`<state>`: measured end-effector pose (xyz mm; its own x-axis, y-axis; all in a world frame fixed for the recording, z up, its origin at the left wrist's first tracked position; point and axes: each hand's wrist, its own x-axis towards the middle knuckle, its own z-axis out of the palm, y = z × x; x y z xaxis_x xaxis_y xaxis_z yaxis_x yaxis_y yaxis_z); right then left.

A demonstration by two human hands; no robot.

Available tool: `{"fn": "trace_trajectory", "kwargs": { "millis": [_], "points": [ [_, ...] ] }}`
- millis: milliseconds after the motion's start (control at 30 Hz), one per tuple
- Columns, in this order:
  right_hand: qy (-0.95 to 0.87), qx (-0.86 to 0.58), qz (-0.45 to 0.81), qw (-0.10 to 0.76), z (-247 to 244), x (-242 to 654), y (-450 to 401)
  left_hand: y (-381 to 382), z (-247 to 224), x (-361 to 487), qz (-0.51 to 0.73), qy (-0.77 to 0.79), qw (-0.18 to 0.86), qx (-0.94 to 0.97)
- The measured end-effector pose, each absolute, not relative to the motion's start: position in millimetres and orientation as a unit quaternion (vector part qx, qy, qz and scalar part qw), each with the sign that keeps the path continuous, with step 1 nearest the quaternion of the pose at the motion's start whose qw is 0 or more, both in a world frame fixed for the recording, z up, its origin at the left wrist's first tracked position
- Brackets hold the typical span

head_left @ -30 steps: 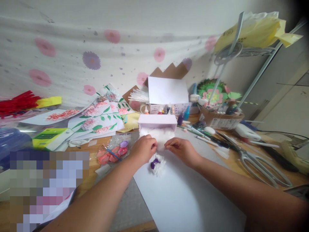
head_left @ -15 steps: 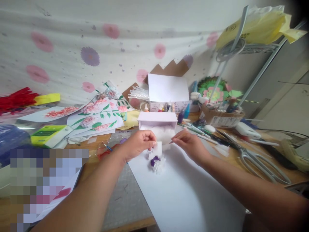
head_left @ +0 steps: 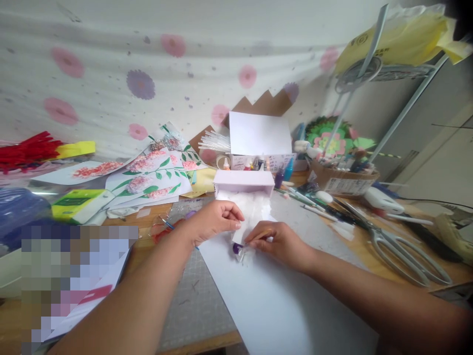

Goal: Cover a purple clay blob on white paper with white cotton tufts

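Observation:
My left hand (head_left: 221, 219) is closed in a pinch on a small white paper piece (head_left: 238, 237) in front of the white box. Below the paper lies a purple blob (head_left: 236, 248) among crumpled white scraps, over a large white sheet (head_left: 281, 296). My right hand (head_left: 275, 241) is closed beside it, its fingertips close to the paper's lower end. A thin tan stick-like thing (head_left: 263, 234) shows between those fingers; its tip is hard to make out.
Behind the hands stands an open white box (head_left: 244, 178) with white fluffy material in front. Large scissors (head_left: 399, 251), pens and a cardboard box (head_left: 343, 180) lie to the right. Flower pictures (head_left: 148, 177) and a yellow-green box (head_left: 81, 206) are at the left, above a grey cutting mat (head_left: 199, 305).
My right hand has moved left and down, from beside the white fluffy material to the lower end of the paper. My left hand stays nearly in place; the view has shifted slightly.

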<state>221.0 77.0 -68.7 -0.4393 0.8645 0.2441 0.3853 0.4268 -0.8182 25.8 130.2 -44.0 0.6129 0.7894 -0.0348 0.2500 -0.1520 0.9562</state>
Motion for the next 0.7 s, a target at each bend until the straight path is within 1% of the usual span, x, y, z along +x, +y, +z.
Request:
{"fn": "trace_trajectory", "kwargs": {
  "millis": [100, 200, 300, 367, 467, 567, 700],
  "points": [
    [-0.774, -0.385, 0.381, 0.326, -67, 223, 74, 128, -43, 27, 0.277, 0.331, 0.569, 0.699],
    [-0.776, -0.379, 0.396, 0.312, -65, 226, 71, 127, -50, 30, 0.247, 0.344, 0.572, 0.703],
    [-0.776, -0.38, 0.401, 0.303, -65, 228, 71, 130, -62, 33, 0.195, 0.39, 0.51, 0.742],
    [-0.775, -0.382, 0.403, 0.301, -65, 228, 71, 133, -68, 34, 0.182, 0.402, 0.472, 0.763],
    [-0.769, -0.388, 0.408, 0.301, -66, 227, 71, 135, -74, 35, 0.175, 0.403, 0.453, 0.776],
    [-0.761, -0.392, 0.408, 0.319, -66, 229, 72, 134, -77, 35, 0.165, 0.403, 0.444, 0.783],
    [-0.716, -0.391, 0.43, 0.387, -63, 231, 75, 132, -75, 36, 0.159, 0.403, 0.429, 0.792]
  ]
}}
